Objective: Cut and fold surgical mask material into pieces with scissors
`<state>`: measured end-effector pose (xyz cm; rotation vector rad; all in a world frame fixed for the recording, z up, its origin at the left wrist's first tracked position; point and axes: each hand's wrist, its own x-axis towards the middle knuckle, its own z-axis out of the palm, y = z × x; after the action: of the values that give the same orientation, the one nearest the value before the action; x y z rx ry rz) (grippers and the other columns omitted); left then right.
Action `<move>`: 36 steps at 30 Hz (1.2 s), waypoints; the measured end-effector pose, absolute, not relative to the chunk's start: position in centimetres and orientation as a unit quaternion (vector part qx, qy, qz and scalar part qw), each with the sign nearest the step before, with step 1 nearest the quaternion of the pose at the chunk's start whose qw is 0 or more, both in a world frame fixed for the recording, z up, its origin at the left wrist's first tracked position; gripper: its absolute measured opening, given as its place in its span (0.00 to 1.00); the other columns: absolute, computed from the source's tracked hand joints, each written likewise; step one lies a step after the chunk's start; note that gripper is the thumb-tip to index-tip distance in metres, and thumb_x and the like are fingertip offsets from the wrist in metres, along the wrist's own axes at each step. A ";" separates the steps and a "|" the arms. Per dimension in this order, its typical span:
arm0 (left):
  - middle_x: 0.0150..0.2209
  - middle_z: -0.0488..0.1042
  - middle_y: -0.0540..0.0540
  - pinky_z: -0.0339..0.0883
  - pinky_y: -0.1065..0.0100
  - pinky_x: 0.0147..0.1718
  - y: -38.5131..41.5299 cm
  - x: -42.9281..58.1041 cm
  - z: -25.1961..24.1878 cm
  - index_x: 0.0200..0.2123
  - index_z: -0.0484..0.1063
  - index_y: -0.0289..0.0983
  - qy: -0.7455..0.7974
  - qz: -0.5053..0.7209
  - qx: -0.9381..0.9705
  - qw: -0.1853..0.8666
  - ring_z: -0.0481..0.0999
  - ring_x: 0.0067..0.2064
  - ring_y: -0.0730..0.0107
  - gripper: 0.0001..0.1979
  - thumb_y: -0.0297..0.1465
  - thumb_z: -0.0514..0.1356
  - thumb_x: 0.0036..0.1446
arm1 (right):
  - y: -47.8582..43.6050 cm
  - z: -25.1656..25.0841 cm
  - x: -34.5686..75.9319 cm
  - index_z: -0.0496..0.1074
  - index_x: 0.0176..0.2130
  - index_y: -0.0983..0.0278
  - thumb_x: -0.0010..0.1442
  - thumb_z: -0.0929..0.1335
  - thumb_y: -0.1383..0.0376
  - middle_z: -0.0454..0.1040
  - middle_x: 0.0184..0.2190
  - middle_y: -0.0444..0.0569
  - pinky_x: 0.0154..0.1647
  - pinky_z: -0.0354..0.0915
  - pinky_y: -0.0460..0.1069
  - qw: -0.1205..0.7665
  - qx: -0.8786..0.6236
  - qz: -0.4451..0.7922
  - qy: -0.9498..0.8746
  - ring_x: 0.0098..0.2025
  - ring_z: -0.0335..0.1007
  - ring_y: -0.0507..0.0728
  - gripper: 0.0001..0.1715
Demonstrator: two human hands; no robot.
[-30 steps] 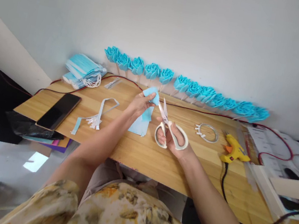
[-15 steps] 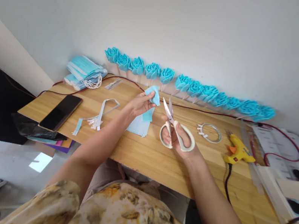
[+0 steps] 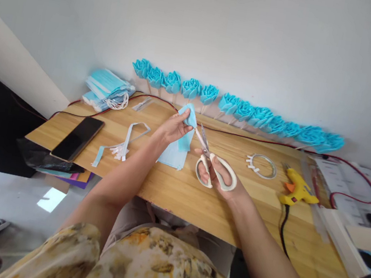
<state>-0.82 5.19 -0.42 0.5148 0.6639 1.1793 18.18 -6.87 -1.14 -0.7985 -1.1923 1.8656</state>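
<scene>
My left hand (image 3: 172, 128) pinches a small folded piece of blue mask fabric (image 3: 189, 117) and holds it up over the wooden table (image 3: 177, 190). White-handled scissors (image 3: 212, 165) are gripped in my right hand (image 3: 218, 178), fingers through the loops. Their blades point up and left and reach the lower edge of the blue piece. A flat blue fabric piece (image 3: 171, 156) lies on the table just below my left hand.
A row of blue fabric roses (image 3: 233, 106) leans along the wall. A stack of blue masks (image 3: 107, 89) and a phone (image 3: 79, 132) sit at left, cut white strips (image 3: 122, 143) nearby. A wire ring (image 3: 262, 165), a yellow glue gun (image 3: 297, 188) and cables lie at right.
The scissors have moved left and closed in on the blue piece; their blades were apart half a second ago. My left hand has stayed almost in place.
</scene>
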 end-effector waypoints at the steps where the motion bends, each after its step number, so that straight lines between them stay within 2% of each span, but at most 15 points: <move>1: 0.22 0.77 0.53 0.69 0.79 0.23 5.2 -0.8 -0.4 0.30 0.73 0.33 0.302 0.540 0.234 0.750 0.77 0.23 0.80 0.10 0.30 0.64 0.64 | -6.9 -1.1 18.2 0.72 0.54 0.64 0.60 0.71 0.43 0.66 0.25 0.41 0.21 0.54 0.47 0.384 -0.314 0.731 -0.469 0.21 0.59 0.50 0.34; 11: 0.21 0.77 0.53 0.68 0.79 0.21 4.8 -0.6 -0.2 0.29 0.72 0.33 0.298 0.527 0.241 0.758 0.76 0.21 0.80 0.10 0.30 0.65 0.63 | -6.8 -1.2 18.1 0.73 0.54 0.64 0.60 0.71 0.43 0.66 0.22 0.40 0.21 0.54 0.47 0.396 -0.311 0.724 -0.471 0.21 0.58 0.50 0.34; 16: 0.23 0.78 0.51 0.69 0.78 0.21 4.7 -0.4 -0.4 0.30 0.74 0.33 0.302 0.509 0.262 0.763 0.77 0.23 0.77 0.09 0.30 0.66 0.62 | -6.7 -1.5 18.3 0.73 0.54 0.63 0.61 0.70 0.43 0.66 0.22 0.40 0.20 0.54 0.47 0.398 -0.309 0.725 -0.470 0.21 0.58 0.50 0.33; 24: 0.26 0.79 0.51 0.72 0.76 0.28 4.3 0.3 -1.0 0.31 0.75 0.33 0.276 0.488 0.292 0.775 0.78 0.25 0.78 0.06 0.26 0.69 0.57 | -6.4 -1.2 18.4 0.73 0.53 0.63 0.57 0.73 0.42 0.66 0.22 0.40 0.20 0.54 0.47 0.416 -0.331 0.726 -0.437 0.21 0.59 0.51 0.36; 32: 0.28 0.80 0.50 0.74 0.74 0.31 4.0 0.3 -1.1 0.34 0.75 0.32 0.248 0.444 0.372 0.777 0.78 0.27 0.76 0.15 0.26 0.76 0.45 | -6.3 -1.0 18.5 0.72 0.53 0.62 0.57 0.72 0.42 0.67 0.23 0.40 0.22 0.54 0.48 0.425 -0.333 0.717 -0.442 0.22 0.60 0.51 0.36; 36: 0.27 0.79 0.50 0.74 0.75 0.30 3.8 0.4 -1.0 0.30 0.74 0.32 0.242 0.429 0.399 0.774 0.78 0.26 0.77 0.17 0.28 0.78 0.41 | -6.3 -1.3 18.7 0.71 0.52 0.62 0.58 0.72 0.42 0.67 0.25 0.41 0.23 0.55 0.48 0.423 -0.332 0.711 -0.454 0.24 0.61 0.53 0.34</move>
<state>0.39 3.83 -1.02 0.8639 0.5239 0.9292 18.74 -6.26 -1.27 -0.8300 -1.1367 1.7791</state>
